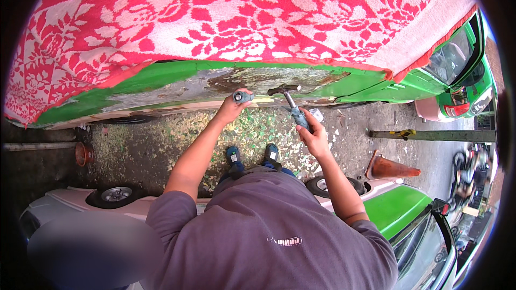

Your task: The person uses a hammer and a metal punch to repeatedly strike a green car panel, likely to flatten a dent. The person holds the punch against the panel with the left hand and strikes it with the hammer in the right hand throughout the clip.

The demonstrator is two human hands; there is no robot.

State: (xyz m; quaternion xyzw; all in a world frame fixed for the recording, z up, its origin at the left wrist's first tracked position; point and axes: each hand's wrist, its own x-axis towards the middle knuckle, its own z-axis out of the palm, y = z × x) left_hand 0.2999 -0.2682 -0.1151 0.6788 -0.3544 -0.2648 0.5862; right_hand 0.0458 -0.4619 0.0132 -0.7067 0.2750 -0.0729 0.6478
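Steel and blue-grey, in the head view: holds a hammer [293,104] by its handle in the right hand [315,137], with the grip closed, perhaps for swing, before the worn side of the green car [368,87], contact unclear. Likewise holds a blue-grey tool [245,97] in the left hand [230,110], also closed, near the same side, maybe tilted for control. Shows red-and-white cloth [242,16] draped over the car, likely as protection.
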